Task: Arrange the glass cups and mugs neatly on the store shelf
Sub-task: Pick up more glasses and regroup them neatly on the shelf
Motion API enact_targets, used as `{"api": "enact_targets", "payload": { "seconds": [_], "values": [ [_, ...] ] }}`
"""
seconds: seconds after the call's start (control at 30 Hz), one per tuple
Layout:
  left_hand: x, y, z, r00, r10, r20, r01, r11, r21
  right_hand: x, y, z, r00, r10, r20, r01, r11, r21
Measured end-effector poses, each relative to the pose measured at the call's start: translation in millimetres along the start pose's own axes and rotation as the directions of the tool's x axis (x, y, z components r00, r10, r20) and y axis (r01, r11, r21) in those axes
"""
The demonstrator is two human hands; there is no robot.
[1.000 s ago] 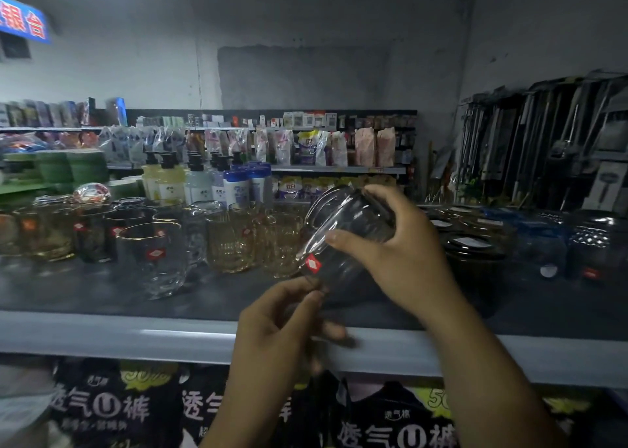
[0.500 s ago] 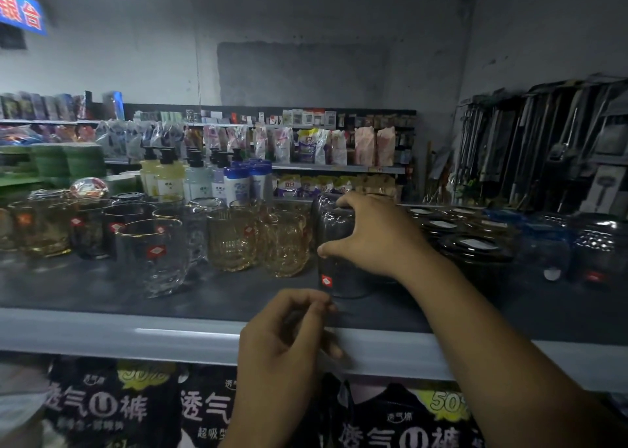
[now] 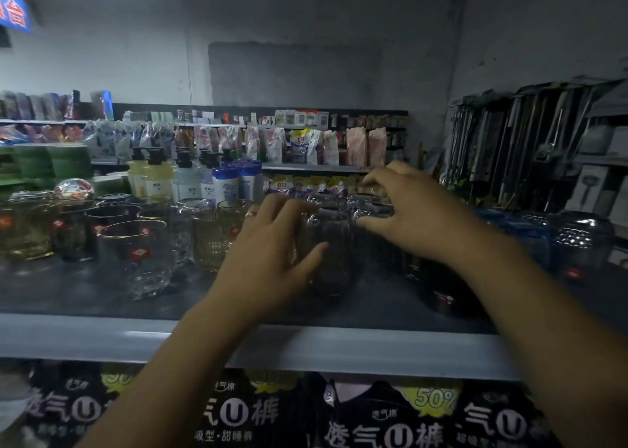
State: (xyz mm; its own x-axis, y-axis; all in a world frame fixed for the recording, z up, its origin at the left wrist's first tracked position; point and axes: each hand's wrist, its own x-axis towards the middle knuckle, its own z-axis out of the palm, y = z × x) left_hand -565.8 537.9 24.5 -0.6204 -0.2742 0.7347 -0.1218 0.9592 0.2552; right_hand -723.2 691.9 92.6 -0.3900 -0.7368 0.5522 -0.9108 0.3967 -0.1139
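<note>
Two grips — left hand (image 3: pixel 272 257) fingers wrap front cup (image 3: pixel 332 243), right hand (image 3: pixel 414 216) fingers pinch rear cup (image 3: pixel 372 209)

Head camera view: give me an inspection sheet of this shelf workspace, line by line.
Surface: dark shelf with a pale front edge, dimly lit.
Job's things: dark glass cup upright near the front; rear glass cup just behind it; gold-rimmed mug and amber mugs standing to the left.
Clutter: pump bottles behind the glassware; dark jars at right.
Hands: left hand wraps the dark glass cup; right hand appears to pinch the rear glass cup's top.
Cables: nothing seen.
Surroundings: hanging tools at right, packets under the shelf, stocked shelves behind.
</note>
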Motion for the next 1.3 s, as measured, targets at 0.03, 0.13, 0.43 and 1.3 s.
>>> {"api": "enact_targets", "payload": {
  "seconds": [0.03,0.13,0.43,1.3],
  "values": [
    [7,2,0,0.998,0.028,0.06,-0.031,0.998,0.052,2,5,-2,1.0,0.016,0.025,-0.015,0.999,-0.041],
    [25,5,2,0.982,0.061,0.178,-0.089,0.984,0.153,9,16,-1,0.993,0.055,0.104,-0.042,0.991,-0.128],
    [43,-3,12,0.975,0.115,0.19,-0.157,0.963,0.22,13,28,15,0.994,0.055,0.096,-0.041,0.989,-0.14],
    [57,-14,39,0.988,0.111,0.104,-0.142,0.918,0.37,11,17,41,0.995,0.098,-0.007,-0.097,0.971,-0.218]
  ]
}}
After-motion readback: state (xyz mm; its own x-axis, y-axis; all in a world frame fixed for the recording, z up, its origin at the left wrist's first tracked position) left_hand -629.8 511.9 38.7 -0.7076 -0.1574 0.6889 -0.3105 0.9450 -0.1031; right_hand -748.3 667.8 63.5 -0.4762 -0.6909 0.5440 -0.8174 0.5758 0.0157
